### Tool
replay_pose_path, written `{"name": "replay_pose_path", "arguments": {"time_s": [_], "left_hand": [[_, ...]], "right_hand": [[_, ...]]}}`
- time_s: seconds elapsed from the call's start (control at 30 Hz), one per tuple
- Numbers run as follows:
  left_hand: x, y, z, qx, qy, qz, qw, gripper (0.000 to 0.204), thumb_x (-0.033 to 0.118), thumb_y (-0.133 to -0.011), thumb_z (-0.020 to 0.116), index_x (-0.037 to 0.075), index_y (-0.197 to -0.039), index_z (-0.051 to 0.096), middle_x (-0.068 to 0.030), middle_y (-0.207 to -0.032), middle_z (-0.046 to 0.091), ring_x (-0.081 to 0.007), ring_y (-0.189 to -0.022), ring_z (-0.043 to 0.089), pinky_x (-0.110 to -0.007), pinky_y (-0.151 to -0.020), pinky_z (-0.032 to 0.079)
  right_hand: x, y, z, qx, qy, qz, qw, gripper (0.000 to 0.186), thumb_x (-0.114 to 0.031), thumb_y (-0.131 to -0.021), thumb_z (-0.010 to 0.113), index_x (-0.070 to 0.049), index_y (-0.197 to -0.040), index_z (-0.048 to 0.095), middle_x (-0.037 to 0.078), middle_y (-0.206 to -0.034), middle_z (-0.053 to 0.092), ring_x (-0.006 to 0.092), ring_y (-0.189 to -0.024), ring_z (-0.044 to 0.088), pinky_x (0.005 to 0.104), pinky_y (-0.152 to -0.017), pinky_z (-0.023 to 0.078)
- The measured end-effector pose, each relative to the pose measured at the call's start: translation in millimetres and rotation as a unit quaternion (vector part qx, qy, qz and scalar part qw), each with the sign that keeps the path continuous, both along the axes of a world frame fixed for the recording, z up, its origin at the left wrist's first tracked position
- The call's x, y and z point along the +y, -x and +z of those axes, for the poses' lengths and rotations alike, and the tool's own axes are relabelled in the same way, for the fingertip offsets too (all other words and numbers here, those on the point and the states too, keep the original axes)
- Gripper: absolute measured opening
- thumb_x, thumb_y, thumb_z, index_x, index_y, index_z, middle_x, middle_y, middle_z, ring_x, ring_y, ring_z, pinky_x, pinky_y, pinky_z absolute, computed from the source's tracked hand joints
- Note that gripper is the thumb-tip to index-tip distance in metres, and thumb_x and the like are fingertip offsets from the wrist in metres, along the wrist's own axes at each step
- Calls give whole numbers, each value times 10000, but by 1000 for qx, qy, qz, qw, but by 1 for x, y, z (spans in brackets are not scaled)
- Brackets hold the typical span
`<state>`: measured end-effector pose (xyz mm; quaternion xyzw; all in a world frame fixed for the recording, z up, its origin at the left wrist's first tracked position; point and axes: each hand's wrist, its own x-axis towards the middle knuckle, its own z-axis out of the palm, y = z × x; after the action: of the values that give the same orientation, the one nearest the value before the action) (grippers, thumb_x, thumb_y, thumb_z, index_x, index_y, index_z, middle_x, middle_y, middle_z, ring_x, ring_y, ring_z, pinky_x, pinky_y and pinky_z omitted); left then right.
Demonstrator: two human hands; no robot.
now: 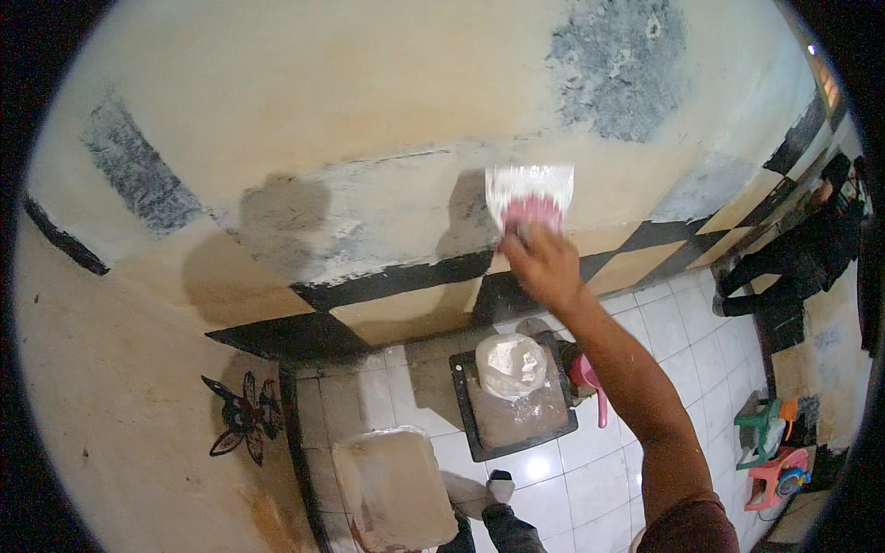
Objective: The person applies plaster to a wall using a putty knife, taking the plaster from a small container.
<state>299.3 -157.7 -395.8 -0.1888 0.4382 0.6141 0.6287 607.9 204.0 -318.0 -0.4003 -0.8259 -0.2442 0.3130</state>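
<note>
My right hand (544, 265) is raised to the wall and grips the pink handle of a wide putty scraper (529, 195), whose pale blade is pressed flat against the wall (369, 111). Around the blade lies a band of grey-white filler on the cream paint. My left hand is not in view. Below the scraper runs a black and cream checker pattern (406, 309).
On the white tiled floor stand a black tray (516, 415) with a white bag and grey mix, a pink scoop (590, 378), and a pale lidded tub (396, 484). Colourful plastic toys (770, 456) sit at right. Another person (802, 258) sits by the far wall.
</note>
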Motion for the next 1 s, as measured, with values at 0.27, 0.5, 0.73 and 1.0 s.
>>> {"name": "replay_pose_path", "arguments": {"time_s": [0.27,0.5,0.73,1.0], "left_hand": [[0,-48,0,25,19,4,999,815,612,-804,544,186,-1460,314,-128,-1477,360,-374,-1341,345,-621,-1060,298],[11,-66,30,21,30,16,999,892,640,-709,617,221,-1446,338,-119,-1466,374,-380,-1332,353,-649,-1040,304],[3,-41,18,-39,-8,23,999,824,593,-781,587,155,-1437,348,-133,-1447,400,-390,-1311,382,-639,-1041,313],[-19,14,-8,-38,0,94,995,768,556,-844,548,90,-1424,359,-149,-1427,424,-388,-1297,405,-626,-1043,321]], "right_hand": [[-2,-74,-93,-40,128,51,990,434,-183,-761,670,-72,-1170,577,126,-1098,603,337,-1056,590,462,-945,472],[-7,-218,-18,400,4,-264,878,133,-61,-831,564,-9,-715,526,50,-651,533,179,-618,522,327,-598,441],[83,-67,9,445,-82,-90,887,137,-90,-796,649,-12,-901,689,141,-915,677,256,-888,624,385,-844,476],[3,361,42,324,213,113,915,232,-59,-781,584,-119,-1004,606,223,-1119,525,405,-1054,545,503,-921,435]]}}
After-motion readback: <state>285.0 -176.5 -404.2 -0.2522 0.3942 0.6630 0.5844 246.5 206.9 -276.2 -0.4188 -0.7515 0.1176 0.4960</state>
